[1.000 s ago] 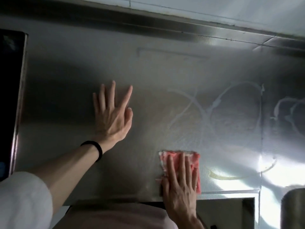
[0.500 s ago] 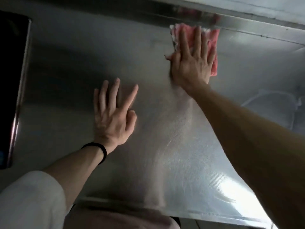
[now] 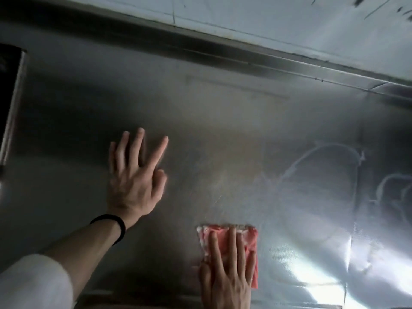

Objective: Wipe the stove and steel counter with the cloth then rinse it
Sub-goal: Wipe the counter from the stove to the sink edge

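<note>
The pink cloth [image 3: 250, 238] has been pulled back from the far rim of the counter to the near edge in the last half second, and the right hand [image 3: 227, 279] has come back with it. That hand's fingers [image 3: 233, 248] are laid straight and flat on top of the cloth, which is pressed down on the steel counter [image 3: 223, 130]. White foam is seen along the cloth's far and left sides.

The left hand [image 3: 133, 181] has been kept where it was. Its fingers [image 3: 157, 153] are spread wide and straight, and nothing is held. It is set flat on the steel, well to the left of the cloth. A black band [image 3: 111, 228] is worn on that wrist, and a white sleeve [image 3: 33, 282] is seen lower down.

Pale wet swirls [image 3: 323, 161] are left on the steel to the right. A black panel [image 3: 7, 97] is seen at the left edge. A tiled wall [image 3: 289, 23] is seen behind the raised back rim [image 3: 223, 52].
</note>
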Demonstrator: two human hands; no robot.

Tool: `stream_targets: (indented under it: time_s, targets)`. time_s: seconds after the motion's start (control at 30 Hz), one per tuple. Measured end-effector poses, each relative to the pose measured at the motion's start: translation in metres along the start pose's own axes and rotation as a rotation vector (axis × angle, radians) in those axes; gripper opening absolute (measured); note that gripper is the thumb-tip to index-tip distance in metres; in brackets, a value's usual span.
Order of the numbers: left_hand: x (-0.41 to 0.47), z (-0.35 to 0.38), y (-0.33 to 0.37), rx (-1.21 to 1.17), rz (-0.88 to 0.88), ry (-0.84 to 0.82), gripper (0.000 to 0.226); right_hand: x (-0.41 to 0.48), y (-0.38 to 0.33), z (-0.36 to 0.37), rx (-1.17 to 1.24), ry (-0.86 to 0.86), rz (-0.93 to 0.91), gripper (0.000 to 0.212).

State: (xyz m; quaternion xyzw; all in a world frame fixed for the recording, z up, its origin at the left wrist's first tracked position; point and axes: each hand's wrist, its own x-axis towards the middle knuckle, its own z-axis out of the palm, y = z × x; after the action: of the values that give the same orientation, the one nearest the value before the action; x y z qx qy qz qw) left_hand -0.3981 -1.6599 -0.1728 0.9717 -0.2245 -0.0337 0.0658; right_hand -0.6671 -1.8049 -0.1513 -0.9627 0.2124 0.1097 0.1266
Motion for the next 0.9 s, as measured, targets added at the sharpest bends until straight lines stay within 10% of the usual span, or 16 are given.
stream_targets:
  time_s: [0.47,0.9]
  targets:
    - [0.002,-0.001,0.001,0.007,-0.025,-0.043,0.073,0.371,0.04,-0.091,0.078,0.127,0.057,0.064]
    - [0.002,-0.006,0.005,-0.002,-0.025,-0.02,0.072,-0.043,0.034,0.001,0.009,-0.001,0.147,0.066]
